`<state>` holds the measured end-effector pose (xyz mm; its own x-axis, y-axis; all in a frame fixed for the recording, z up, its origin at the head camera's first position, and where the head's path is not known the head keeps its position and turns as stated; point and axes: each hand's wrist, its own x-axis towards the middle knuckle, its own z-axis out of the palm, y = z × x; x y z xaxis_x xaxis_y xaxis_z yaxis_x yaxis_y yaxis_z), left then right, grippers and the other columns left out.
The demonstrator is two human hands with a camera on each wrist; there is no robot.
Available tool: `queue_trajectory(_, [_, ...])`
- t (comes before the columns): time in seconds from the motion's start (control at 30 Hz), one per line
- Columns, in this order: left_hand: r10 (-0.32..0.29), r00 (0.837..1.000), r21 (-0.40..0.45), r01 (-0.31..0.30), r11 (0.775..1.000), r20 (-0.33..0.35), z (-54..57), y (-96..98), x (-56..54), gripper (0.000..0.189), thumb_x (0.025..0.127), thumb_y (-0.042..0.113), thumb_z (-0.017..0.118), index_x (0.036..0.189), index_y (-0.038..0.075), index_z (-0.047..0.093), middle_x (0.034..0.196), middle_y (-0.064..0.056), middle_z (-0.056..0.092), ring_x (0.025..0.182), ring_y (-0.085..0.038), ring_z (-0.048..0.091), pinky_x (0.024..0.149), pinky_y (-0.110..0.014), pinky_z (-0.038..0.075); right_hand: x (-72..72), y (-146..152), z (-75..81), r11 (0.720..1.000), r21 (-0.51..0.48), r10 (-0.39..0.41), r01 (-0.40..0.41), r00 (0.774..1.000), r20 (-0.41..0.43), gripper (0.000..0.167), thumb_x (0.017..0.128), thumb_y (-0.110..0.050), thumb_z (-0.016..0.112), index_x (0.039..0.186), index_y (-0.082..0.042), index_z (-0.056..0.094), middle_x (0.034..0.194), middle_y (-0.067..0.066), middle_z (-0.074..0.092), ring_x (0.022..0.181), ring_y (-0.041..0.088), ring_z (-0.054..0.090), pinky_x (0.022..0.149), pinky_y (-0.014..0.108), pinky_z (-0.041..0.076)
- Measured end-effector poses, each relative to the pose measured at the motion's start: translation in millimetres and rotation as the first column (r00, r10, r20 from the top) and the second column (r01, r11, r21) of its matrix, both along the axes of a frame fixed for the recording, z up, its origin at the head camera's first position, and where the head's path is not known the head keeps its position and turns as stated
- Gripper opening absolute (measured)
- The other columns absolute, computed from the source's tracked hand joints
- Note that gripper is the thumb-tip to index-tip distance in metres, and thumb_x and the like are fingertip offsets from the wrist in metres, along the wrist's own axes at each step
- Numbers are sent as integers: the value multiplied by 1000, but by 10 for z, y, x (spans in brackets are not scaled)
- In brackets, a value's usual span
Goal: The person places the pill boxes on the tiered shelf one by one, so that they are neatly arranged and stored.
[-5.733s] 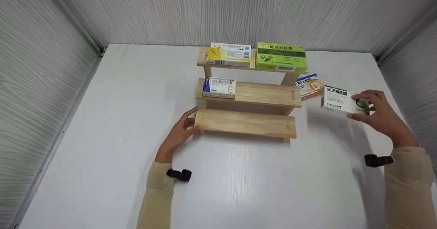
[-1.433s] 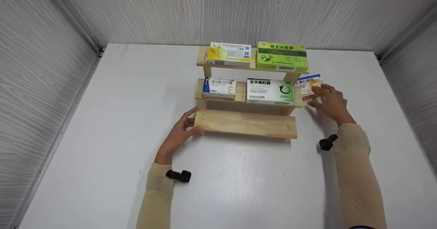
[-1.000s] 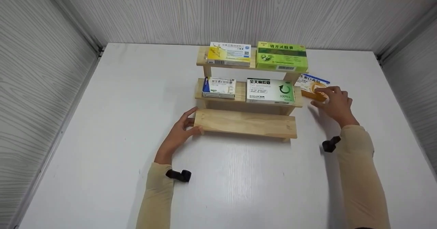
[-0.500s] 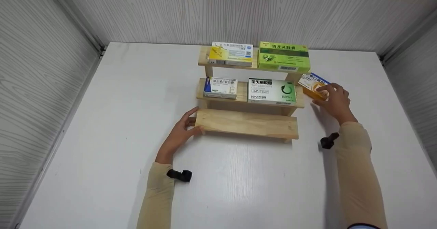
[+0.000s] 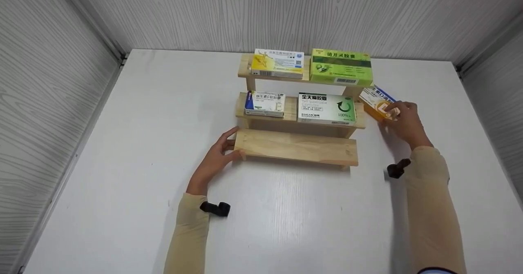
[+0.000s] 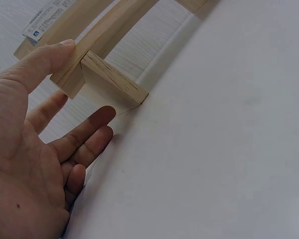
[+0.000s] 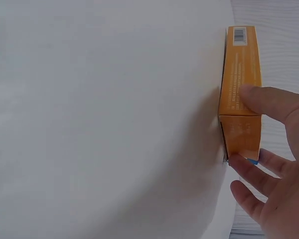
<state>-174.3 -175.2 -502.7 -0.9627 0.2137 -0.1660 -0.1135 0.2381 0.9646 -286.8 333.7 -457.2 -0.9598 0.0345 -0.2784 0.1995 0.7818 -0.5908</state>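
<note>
In the head view my left hand (image 5: 215,157) holds the left end of the lowest tier of a three-tier wooden display rack (image 5: 300,145). The left wrist view shows its thumb on the board's front edge and the index finger behind the board's end. My right hand (image 5: 408,123) pinches a white, blue and orange medicine box marked with a D (image 5: 378,100), right of the rack. In the right wrist view the thumb presses the box's orange side (image 7: 241,74), with fingertips at its lower end. Part of this box is hidden behind the rack's right end.
A white-and-green medicine box (image 5: 325,107) and a smaller white-and-blue one (image 5: 265,103) lie on the middle tier. The top tier bears a yellow-and-white box (image 5: 278,63) and a bright green box (image 5: 341,66). The white table (image 5: 265,225) meets panelled walls behind.
My right hand has set the white-and-green box on the middle tier's right side, then moved to the orange medicine box and turned it at a slant. My left hand stays on the rack.
</note>
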Motion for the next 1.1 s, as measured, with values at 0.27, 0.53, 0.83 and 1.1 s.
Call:
queue_trajectory(0.27, [-2, 1000, 10, 2, 1000, 4, -2, -3, 1, 73, 89, 27, 71, 150, 32, 32, 132, -17, 55, 122, -29, 51, 111, -50, 26, 172, 234, 4, 999, -27, 16, -17, 1000, -14, 56, 94, -33, 62, 133, 1, 39, 153, 31, 7, 130, 47, 30, 105, 60, 32])
queue_trajectory(0.53, [-3, 999, 5, 3, 1000, 32, 7, -7, -13, 75, 89, 25, 70, 151, 32, 30, 134, -19, 54, 123, -30, 50, 107, -45, 32, 502, 436, 93, 994, -42, 95, -99, 992, -80, 53, 92, -31, 65, 127, 3, 43, 147, 32, 17, 124, 47, 34, 100, 59, 33])
queue_trajectory(0.83, [-14, 1000, -9, 14, 1000, 25, 270, 40, 78, 74, 90, 20, 69, 153, 21, 29, 131, -21, 56, 122, -30, 52, 100, -38, 39, 953, 528, 160, 977, -6, 204, -212, 951, -232, 32, 87, -9, 69, 113, 3, 52, 139, 27, 31, 110, 18, 38, 87, 22, 32])
queue_trajectory(1.1, [5, 1000, -22, -5, 1000, 15, 19, 4, -6, 77, 86, 30, 74, 150, 32, 32, 128, -17, 58, 120, -27, 53, 103, -41, 37, 1265, 522, 286, 946, -43, 291, -322, 899, -327, 33, 81, 4, 71, 109, -1, 54, 133, 13, 37, 106, -8, 33, 84, 4, 29])
